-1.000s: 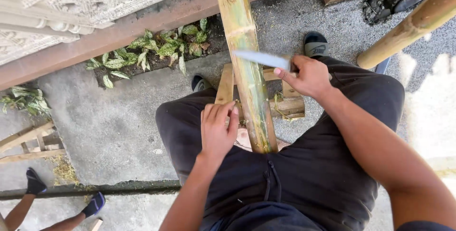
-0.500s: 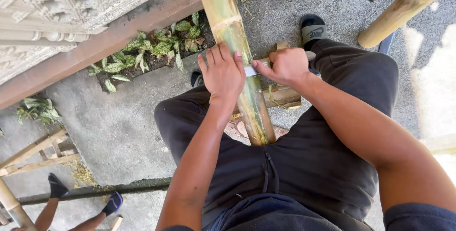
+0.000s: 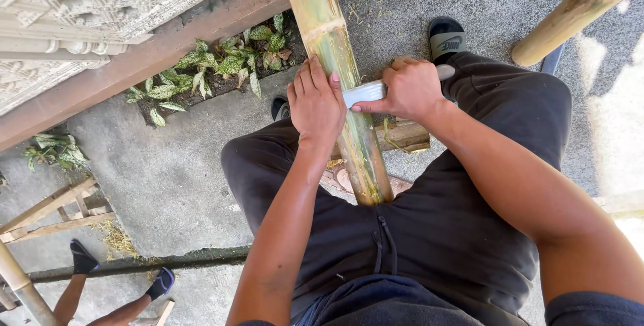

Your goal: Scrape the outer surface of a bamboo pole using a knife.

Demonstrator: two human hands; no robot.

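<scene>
Grey concrete ground (image 3: 168, 178) runs under everything, bordered at the top by a reddish wooden beam (image 3: 154, 54) with a small bed of spotted green plants (image 3: 221, 71) beside it. A seated person in dark trousers (image 3: 436, 232) holds a green-yellow bamboo pole (image 3: 332, 37) slanting up from the lap toward the top of the view, its cut lower end resting between the thighs.

The left hand (image 3: 316, 106) lies flat against the left side of the pole, fingers close together and pointing up along it, the fingertips touching the bamboo's skin. The right hand (image 3: 410, 89) is curled tight around the handle of a knife (only the pale blade (image 3: 365, 91) shows), and that blade lies crosswise on the pole just beside the left hand's knuckles.

Behind the pole a short wooden block (image 3: 402, 136) sits on the ground. A 2nd bamboo pole (image 3: 577, 11) crosses the upper right corner. At lower left, another person's 2 feet in dark sandals (image 3: 84, 259) stand near a light wooden frame (image 3: 54, 208).
</scene>
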